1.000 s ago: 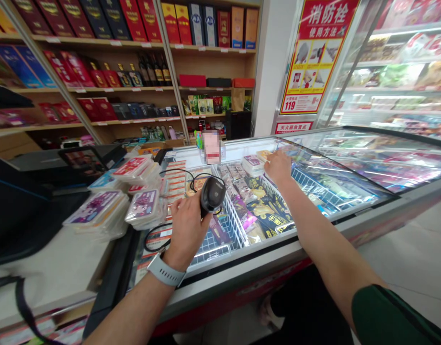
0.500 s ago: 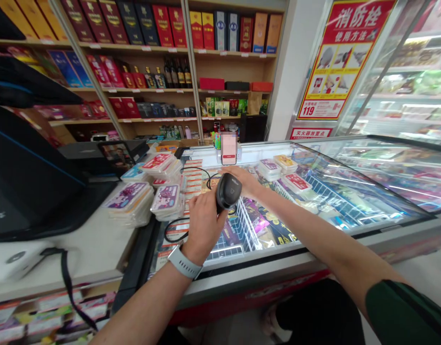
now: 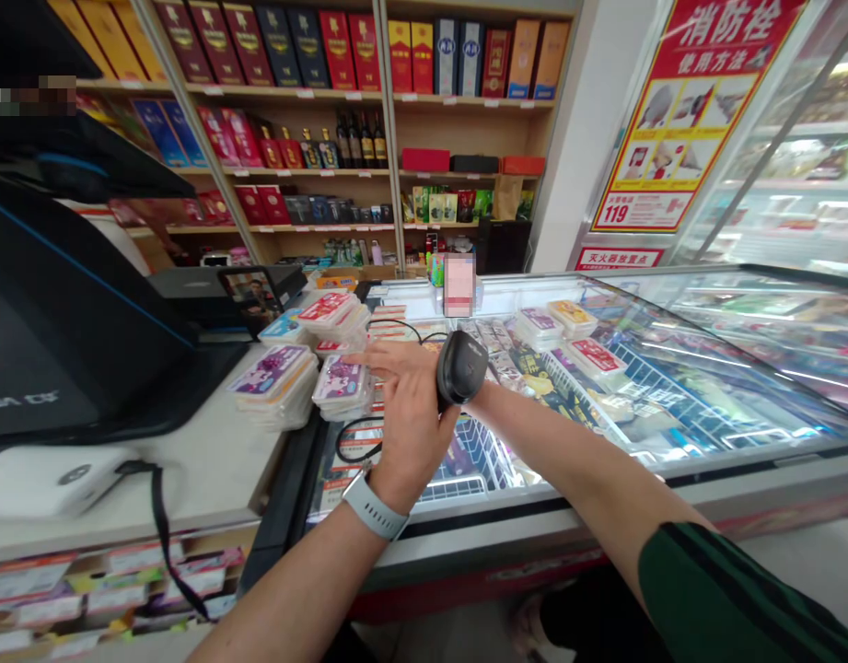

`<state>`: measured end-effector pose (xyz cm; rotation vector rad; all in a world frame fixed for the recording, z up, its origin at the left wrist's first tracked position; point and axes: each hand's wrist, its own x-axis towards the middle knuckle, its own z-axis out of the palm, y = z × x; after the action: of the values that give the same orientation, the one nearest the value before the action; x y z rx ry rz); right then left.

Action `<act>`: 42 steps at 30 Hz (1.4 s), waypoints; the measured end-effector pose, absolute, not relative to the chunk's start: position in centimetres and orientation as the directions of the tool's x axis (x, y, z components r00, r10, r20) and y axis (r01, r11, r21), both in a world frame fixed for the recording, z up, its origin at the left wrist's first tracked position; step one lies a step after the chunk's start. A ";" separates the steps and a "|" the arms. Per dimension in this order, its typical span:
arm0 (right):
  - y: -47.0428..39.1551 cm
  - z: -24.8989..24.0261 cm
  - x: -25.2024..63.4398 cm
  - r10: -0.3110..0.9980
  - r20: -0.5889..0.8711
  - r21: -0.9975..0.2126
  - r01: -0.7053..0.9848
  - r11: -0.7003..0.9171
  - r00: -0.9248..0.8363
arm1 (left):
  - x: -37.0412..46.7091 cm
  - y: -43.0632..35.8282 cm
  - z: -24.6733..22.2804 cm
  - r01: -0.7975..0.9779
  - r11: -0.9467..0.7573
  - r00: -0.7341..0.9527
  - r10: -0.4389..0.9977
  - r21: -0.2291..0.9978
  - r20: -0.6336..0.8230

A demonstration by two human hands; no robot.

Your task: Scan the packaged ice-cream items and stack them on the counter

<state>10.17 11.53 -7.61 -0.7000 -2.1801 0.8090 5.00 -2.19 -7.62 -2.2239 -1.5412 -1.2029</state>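
My left hand (image 3: 415, 433) grips the scanner (image 3: 463, 368); right hand (image 3: 394, 356) has swung left, fingers extended, unclosed, at the right purple box (image 3: 342, 385).

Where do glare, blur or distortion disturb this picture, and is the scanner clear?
Head view: glare streaks cross the freezer glass at right; head view: the far-right shelves look blurred, washed out; head view: the poster leans, perhaps lens distortion; head view: the black scanner in the left hand is fairly clear.
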 end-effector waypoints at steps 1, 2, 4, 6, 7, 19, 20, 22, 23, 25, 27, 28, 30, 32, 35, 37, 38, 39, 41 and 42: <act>11.3 -7.4 10.2 0.644 0.404 -0.688 0.249 0.682 -0.650 | 5.0 -2.2 -7.6 0.849 -0.445 0.137 0.707 0.285 0.694; 11.1 -7.2 10.4 0.603 0.400 -0.646 0.254 0.720 -0.690 | 5.0 -2.2 -7.6 0.849 -0.444 0.138 0.710 0.287 0.691; 10.7 -6.7 10.8 0.498 0.416 -0.543 0.232 0.807 -0.761 | 5.0 -2.2 -7.5 0.848 -0.444 0.137 0.712 0.290 0.689; 10.6 -6.5 11.4 0.408 0.451 -0.434 0.205 0.877 -0.794 | 5.1 -2.3 -7.4 0.842 -0.451 0.140 0.712 0.297 0.688; 10.7 -6.5 11.8 0.384 0.470 -0.384 0.208 0.900 -0.795 | 5.1 -2.3 -7.4 0.839 -0.454 0.143 0.716 0.300 0.684; 12.9 -9.2 22.4 0.618 0.675 -0.387 0.520 0.762 -0.403 | 5.3 -2.3 -7.6 0.855 -0.442 0.190 0.753 0.270 0.630; 12.9 -9.5 23.4 0.669 0.672 -0.436 0.560 0.705 -0.318 | 5.4 -2.3 -7.6 0.858 -0.439 0.193 0.756 0.266 0.626; 13.3 -10.0 25.2 0.757 0.636 -0.567 0.574 0.591 -0.150 | 5.4 -2.2 -7.7 0.865 -0.436 0.202 0.756 0.249 0.622; 13.5 -10.2 26.0 0.785 0.613 -0.628 0.548 0.553 -0.089 | 5.3 -2.1 -7.8 0.870 -0.432 0.205 0.756 0.238 0.622; 14.2 -10.7 27.2 0.817 0.577 -0.713 0.485 0.507 -0.006 | 5.2 -1.9 -7.9 0.884 -0.416 0.204 0.756 0.215 0.622; 14.8 -10.9 28.0 0.827 0.561 -0.754 0.440 0.488 0.045 | 5.2 -1.7 -8.0 0.896 -0.402 0.208 0.756 0.189 0.620; 15.0 -10.9 28.2 0.829 0.556 -0.766 0.423 0.484 0.057 | 5.1 -1.6 -8.1 0.900 -0.397 0.211 0.757 0.178 0.619; 15.3 -10.9 28.4 0.837 0.545 -0.783 0.391 0.483 0.058 | 5.1 -1.5 -8.1 0.904 -0.395 0.222 0.760 0.162 0.611; 15.2 -10.7 28.3 0.841 0.539 -0.793 0.362 0.490 0.043 | 5.2 -1.5 -8.2 0.908 -0.391 0.230 0.766 0.151 0.601; 14.8 -10.3 27.9 0.844 0.536 -0.801 0.332 0.499 0.025 | 5.3 -1.5 -8.3 0.911 -0.389 0.239 0.768 0.136 0.594; 14.4 -10.1 27.6 0.848 0.530 -0.809 0.313 0.497 0.024 | 5.4 -1.5 -8.3 0.912 -0.388 0.238 0.766 0.133 0.597; 14.3 -10.0 27.5 0.850 0.526 -0.815 0.301 0.495 0.025 | 5.4 -1.5 -8.3 0.913 -0.386 0.237 0.766 0.134 0.597; 14.1 -9.8 27.4 0.852 0.523 -0.821 0.286 0.494 0.029 | 5.4 -1.5 -8.2 0.914 -0.384 0.234 0.767 0.135 0.597; 13.8 -9.6 27.2 0.853 0.520 -0.830 0.257 0.496 0.034 | 5.4 -1.5 -8.2 0.915 -0.382 0.234 0.768 0.133 0.596; 13.7 -9.5 27.2 0.854 0.520 -0.832 0.246 0.496 0.036 | 5.4 -1.5 -8.1 0.914 -0.383 0.236 0.768 0.132 0.596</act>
<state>27.18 13.69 -9.52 -1.0003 -1.5036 0.6136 5.40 -1.52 -8.12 -2.2643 -1.5799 -0.8691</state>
